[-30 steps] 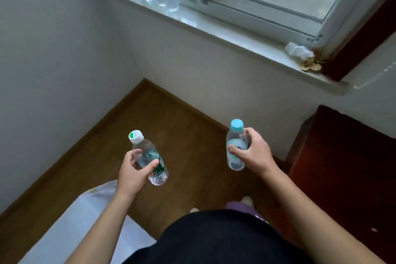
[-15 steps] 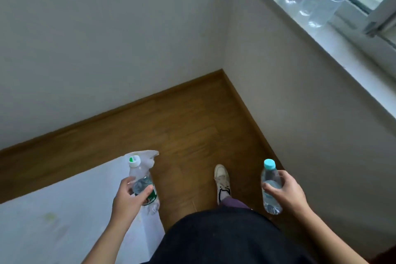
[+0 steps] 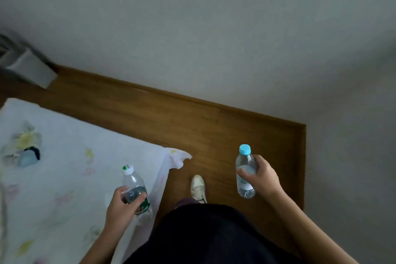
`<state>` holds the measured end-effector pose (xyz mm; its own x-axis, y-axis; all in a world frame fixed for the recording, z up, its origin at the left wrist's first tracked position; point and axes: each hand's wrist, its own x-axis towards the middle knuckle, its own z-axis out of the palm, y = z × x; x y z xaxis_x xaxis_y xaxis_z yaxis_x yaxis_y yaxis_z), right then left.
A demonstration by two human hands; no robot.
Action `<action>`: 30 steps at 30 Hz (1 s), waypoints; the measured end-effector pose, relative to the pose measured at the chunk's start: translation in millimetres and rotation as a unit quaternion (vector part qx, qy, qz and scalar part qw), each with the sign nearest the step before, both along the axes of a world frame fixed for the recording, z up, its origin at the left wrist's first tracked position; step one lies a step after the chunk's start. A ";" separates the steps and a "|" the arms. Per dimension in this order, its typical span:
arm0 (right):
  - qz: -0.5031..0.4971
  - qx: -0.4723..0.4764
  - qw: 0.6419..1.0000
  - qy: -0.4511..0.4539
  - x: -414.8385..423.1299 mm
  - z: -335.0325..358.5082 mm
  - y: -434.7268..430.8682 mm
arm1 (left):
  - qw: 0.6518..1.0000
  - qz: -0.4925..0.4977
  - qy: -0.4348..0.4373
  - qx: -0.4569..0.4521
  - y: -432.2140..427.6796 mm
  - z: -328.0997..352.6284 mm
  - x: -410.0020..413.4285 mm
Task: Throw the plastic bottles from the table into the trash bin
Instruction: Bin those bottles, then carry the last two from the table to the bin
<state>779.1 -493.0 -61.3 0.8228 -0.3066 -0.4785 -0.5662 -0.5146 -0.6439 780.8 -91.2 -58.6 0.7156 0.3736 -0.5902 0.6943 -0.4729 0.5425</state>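
My left hand (image 3: 122, 206) grips a clear plastic bottle with a white-and-green cap and a green label (image 3: 134, 186), held upright over the edge of a white sheet. My right hand (image 3: 262, 179) grips a second clear bottle with a light blue cap (image 3: 245, 169), upright above the wooden floor. Both bottles look empty. No trash bin shows in this view.
A white floral sheet (image 3: 64, 178) covers a bed at the left. Brown wooden floor (image 3: 214, 126) runs along a grey wall, meeting a corner at the right. A grey boxy object (image 3: 27, 64) sits blurred at upper left. One white shoe (image 3: 198, 186) stands on the floor.
The view has swung left, away from the window sill and its bottles, toward the bed and bare wall. Both hands keep holding their bottles in much the same pose.
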 end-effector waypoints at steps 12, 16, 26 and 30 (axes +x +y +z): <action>0.065 -0.082 0.994 0.044 207.9 -13.7 4.0 | 0.999 0.032 0.033 -0.025 19.1 -29.6 160.2; 0.052 -0.094 0.992 0.060 256.9 -18.8 -16.5 | 0.999 0.009 -0.003 -0.048 8.0 -14.6 244.6; 0.072 -0.065 0.992 0.079 452.8 -32.4 -19.6 | 0.998 0.047 -0.046 -0.023 30.2 -16.0 404.8; 0.122 -0.028 0.990 0.065 559.2 -27.6 21.5 | 0.992 0.125 -0.019 -0.001 45.1 -20.1 431.7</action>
<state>1338.2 -471.5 -88.9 0.8082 -0.1357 -0.5731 -0.4968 -0.6796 -0.5397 1212.5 -46.1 -78.6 0.6222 0.5415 -0.5653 0.7688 -0.2869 0.5715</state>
